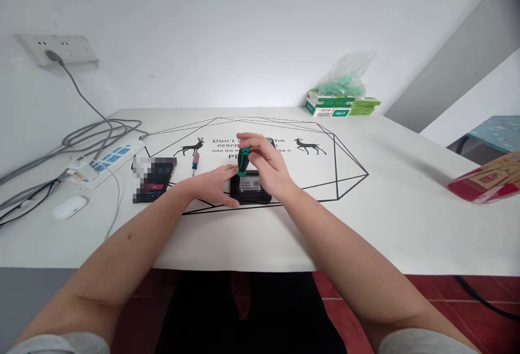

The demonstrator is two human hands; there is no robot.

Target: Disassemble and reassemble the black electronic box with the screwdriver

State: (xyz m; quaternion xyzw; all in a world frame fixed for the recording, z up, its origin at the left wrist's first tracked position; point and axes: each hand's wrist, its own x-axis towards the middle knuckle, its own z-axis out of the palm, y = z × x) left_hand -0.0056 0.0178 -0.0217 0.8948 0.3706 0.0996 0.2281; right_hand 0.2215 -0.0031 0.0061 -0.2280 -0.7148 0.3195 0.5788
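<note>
A flat black device [252, 196] with a white printed label lies on the table in front of me. My left hand [214, 185] grips its left side, thumb at the near edge and fingers at the far one. In my right hand [270, 167] is a green and black screwdriver [243, 161], held upright over the upper left part of the device. Its tip is too hidden to tell what it touches. Left of the device, a second screwdriver [195, 163] with a pink and blue handle rests on the printed table cover.
A phone [156, 179], a white earbud case [70, 208] and a power strip [117, 158] with coiled cables [97, 132] are at left. Green and white boxes [331, 104] under a plastic bag [349, 75] stand at the back right. A red package [483, 181] is at far right.
</note>
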